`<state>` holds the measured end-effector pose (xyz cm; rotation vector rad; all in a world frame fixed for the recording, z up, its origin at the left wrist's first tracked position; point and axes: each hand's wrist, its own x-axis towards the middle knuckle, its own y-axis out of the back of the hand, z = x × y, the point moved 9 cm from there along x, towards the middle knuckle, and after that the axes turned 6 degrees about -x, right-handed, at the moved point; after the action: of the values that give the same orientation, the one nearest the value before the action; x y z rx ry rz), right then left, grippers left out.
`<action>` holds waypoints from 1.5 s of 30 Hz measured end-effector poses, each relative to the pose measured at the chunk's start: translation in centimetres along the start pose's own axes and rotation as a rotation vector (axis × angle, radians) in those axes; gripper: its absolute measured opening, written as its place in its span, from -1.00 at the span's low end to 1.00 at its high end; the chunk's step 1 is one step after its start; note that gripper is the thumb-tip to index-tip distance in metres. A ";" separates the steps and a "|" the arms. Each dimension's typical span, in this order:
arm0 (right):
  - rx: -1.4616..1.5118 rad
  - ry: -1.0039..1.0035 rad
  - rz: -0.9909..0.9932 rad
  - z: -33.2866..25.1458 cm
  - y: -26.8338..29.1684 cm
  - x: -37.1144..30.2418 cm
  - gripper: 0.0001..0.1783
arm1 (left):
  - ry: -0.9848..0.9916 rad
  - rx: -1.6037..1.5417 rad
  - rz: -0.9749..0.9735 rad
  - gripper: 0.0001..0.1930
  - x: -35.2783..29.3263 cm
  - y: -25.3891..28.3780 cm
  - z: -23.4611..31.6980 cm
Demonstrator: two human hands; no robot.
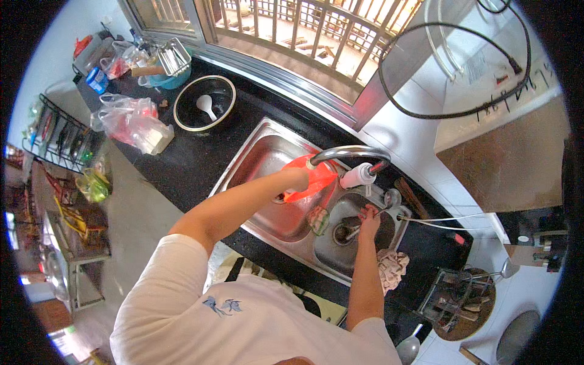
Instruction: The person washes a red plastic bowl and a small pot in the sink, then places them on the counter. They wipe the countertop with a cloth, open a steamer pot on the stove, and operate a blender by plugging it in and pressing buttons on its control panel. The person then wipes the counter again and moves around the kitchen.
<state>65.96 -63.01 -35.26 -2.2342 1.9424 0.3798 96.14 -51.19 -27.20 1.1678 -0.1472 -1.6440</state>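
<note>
White shirt (243,328) nearest, head view. Left hand (295,178) grips red plastic (320,181) by the tap (350,151), over the large basin (264,159). Right hand (368,224), over the small basin (331,250), adjoins a ladle (392,198); grip cannot be determined.

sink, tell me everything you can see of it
The double-bowl sink is shiny, steel-looking metal set into a black countertop. Its larger left bowl is partly hidden by orange-red plastic in the left hand; the right hand is over the smaller right bowl. A watermelon piece lies between them; a chrome faucet arches above.
</note>
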 end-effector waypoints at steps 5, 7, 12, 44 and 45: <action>0.295 -0.250 0.042 1.8 -2.4 3.5 -0.76 | 0.003 0.110 0.294 -0.59 -7.0 -0.7 -2.4; 0.494 -0.236 0.082 1.7 -1.6 4.5 -0.74 | -0.042 0.060 0.445 -0.53 -9.9 -0.6 -2.1; 0.484 -0.109 0.000 -1.5 -1.1 4.5 -0.68 | 0.097 0.135 0.554 -0.41 -15.9 -1.8 -2.0; -1.119 0.652 -0.182 -3.3 -15.3 -18.1 -0.63 | -0.273 0.142 0.863 -0.40 -32.3 -5.6 -14.4; -0.960 0.737 0.015 -5.4 -16.5 -21.8 -0.66 | -0.307 0.180 0.921 -0.42 -34.1 -5.1 -15.3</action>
<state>79.96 -41.41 -24.54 -3.3213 2.4544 0.6720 102.57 -15.36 -17.43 0.7689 -0.9027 -0.9692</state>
